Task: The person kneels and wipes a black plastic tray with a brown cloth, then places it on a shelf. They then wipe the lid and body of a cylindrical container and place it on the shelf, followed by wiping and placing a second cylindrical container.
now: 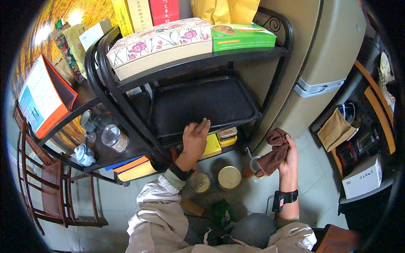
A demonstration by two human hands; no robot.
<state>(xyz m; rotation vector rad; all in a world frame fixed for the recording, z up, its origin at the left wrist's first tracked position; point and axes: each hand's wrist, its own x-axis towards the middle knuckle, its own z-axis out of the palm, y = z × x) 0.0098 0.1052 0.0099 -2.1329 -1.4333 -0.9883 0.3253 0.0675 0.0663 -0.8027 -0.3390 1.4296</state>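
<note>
Hidden or unclear: the lowest shelf of the black metal rack (270,90) lies in shadow; only a yellow box (212,146) and a small stacked tin (228,133) show there. A dark object on the floor between the knees cannot be made out.

Hands: left hand (195,138) lies flat, fingers (201,125) spread open, on the front edge of the empty black tray (202,101) on the middle shelf. Right hand (288,157), held just right of the rack and apart from it, has its fingers closed around a crumpled brown cloth (273,154).

Packages: top shelf carries a long cream box with pink flowers (160,44), a flat green box (242,36) beside it, and yellow and red cartons behind. Two round gold-lidded tins (229,177) stand on the floor below the rack.

Surroundings: a beige refrigerator (329,50) is just right of the rack. A dark side surface (84,99) at left holds a standing orange desk calendar (42,95), a lidded glass jar (114,138) and small cups. A wooden chair (46,185) is lower left. Floor of pale tile (314,177).
</note>
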